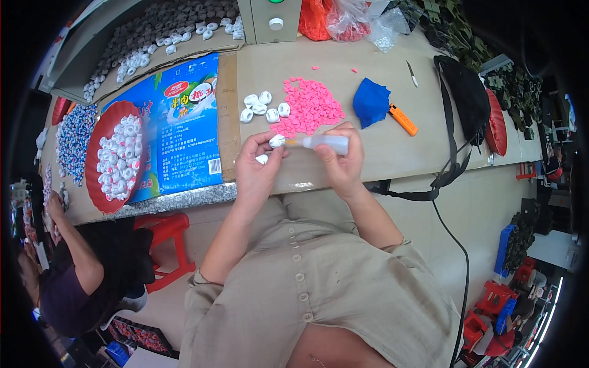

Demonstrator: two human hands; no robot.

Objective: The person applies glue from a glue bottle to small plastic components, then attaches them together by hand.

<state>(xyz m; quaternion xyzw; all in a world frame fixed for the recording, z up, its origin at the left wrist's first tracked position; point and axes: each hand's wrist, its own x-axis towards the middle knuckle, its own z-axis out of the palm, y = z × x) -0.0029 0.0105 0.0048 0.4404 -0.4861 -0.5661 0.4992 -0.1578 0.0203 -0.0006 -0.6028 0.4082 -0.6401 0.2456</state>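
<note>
Pinching a small white cap [277, 140] between thumb and fingertips, my left hand [257, 167] holds it just above the surface's [380, 147] near edge, with a second white piece tucked against the palm. My right hand [339, 161] has its fingers curled tight round a small white squeeze bottle [326, 143], the nozzle touching the cap. Just beyond lie a pink pile of small pieces [310, 109] and loose white caps [262, 107].

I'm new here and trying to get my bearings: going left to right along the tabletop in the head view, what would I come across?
Red tray of white pieces → blue printed bag → loose white caps → pile of pink pieces → blue cloth → orange lighter → black strap bag.
</note>
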